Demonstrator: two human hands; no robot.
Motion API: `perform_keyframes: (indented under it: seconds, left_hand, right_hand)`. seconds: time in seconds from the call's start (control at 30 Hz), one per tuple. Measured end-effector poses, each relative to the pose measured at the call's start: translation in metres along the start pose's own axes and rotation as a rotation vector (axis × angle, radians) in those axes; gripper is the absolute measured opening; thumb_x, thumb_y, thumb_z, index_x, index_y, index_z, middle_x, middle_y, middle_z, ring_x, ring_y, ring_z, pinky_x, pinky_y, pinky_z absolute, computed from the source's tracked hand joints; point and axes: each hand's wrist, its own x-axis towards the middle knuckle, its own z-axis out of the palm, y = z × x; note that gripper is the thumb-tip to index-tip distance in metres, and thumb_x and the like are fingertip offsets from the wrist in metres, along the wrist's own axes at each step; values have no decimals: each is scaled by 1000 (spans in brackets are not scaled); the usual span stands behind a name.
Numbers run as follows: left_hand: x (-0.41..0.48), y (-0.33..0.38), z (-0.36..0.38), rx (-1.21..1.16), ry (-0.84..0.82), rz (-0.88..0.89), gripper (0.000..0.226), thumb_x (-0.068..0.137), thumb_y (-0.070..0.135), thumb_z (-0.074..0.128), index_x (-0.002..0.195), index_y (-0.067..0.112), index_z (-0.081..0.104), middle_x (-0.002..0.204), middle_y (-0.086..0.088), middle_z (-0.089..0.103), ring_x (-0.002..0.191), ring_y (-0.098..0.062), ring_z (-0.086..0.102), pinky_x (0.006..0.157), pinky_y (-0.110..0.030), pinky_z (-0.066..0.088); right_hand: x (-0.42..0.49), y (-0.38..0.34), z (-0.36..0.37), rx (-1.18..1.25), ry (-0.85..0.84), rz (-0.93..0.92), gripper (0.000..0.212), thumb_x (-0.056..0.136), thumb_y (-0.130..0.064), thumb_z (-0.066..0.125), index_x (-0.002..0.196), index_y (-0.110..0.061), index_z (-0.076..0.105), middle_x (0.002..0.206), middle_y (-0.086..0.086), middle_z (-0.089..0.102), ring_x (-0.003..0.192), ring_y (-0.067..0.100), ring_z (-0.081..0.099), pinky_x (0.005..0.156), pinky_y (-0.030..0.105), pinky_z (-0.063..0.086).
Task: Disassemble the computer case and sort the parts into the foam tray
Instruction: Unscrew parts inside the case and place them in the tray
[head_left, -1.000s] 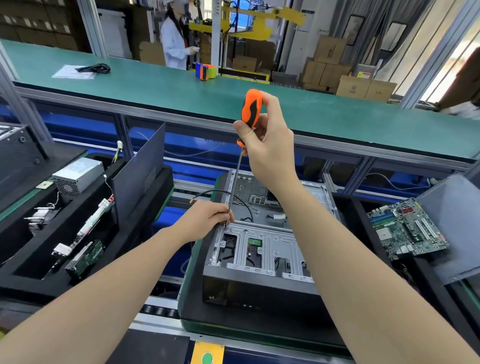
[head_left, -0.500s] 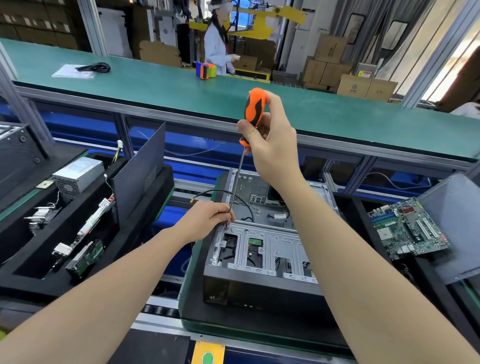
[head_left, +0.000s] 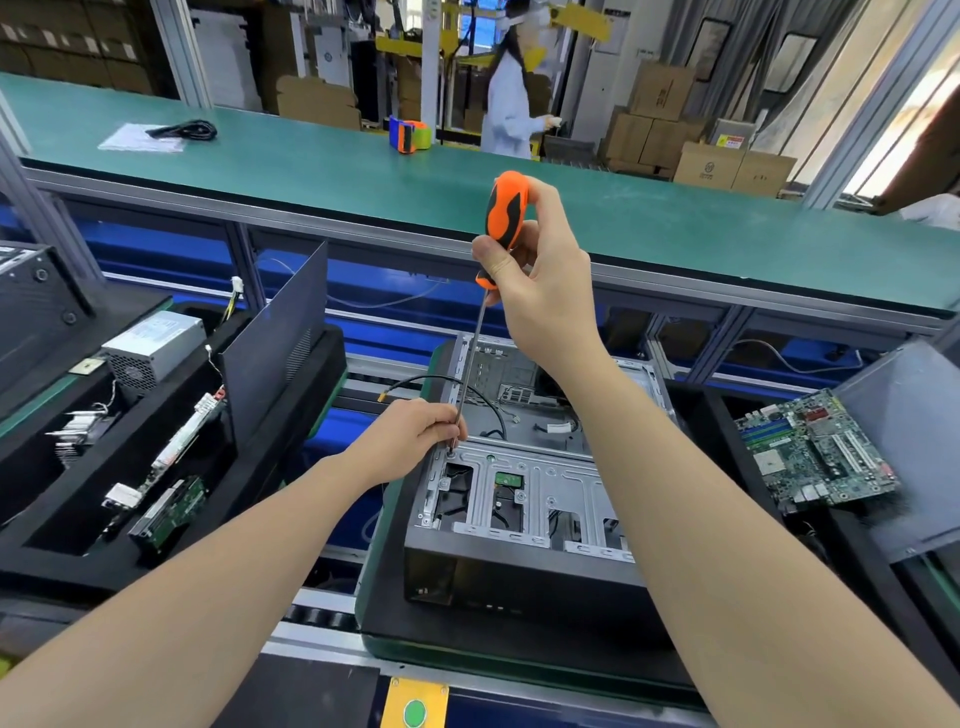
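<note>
An open black computer case (head_left: 519, 571) lies on a pallet in front of me, its bare metal drive cage (head_left: 524, 483) facing up. My right hand (head_left: 545, 280) grips the orange and black handle of a long screwdriver (head_left: 506, 213). The shaft runs down to a screw at the cage's far left corner. My left hand (head_left: 410, 436) pinches the shaft just above the tip. A black foam tray (head_left: 78, 551) on the left holds a power supply (head_left: 153, 345), a heatsink, a drive and a standing side panel (head_left: 275, 353).
A green motherboard (head_left: 815, 452) lies in another foam tray at the right, beside a grey panel (head_left: 914, 441). A long green bench (head_left: 363, 176) crosses behind, with a tape dispenser and a cable on it. A person in a white coat walks beyond it.
My right hand has turned slightly on the screwdriver handle; the tip stays on the same screw. The person in the white coat has walked to the right behind the bench.
</note>
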Motion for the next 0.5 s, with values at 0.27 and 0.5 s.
perform_keyframes:
  seconds: [0.27, 0.5]
  left_hand:
    - [0, 6, -2, -151, 12, -49, 26, 106, 18, 55, 121, 34, 69, 105, 22, 74, 102, 3, 67, 92, -22, 56]
    - [3, 14, -3, -315, 24, -77, 22, 105, 5, 51, 97, 21, 63, 94, 6, 79, 94, -11, 75, 86, -43, 61]
  right_hand:
    - [7, -4, -1, -53, -95, 16, 36, 102, -21, 70, 132, -15, 52, 87, 2, 69, 78, 27, 70, 81, 47, 63]
    - [19, -16, 7, -108, -69, 58, 24, 97, -18, 71, 115, -17, 55, 79, 1, 65, 70, 20, 66, 77, 46, 61]
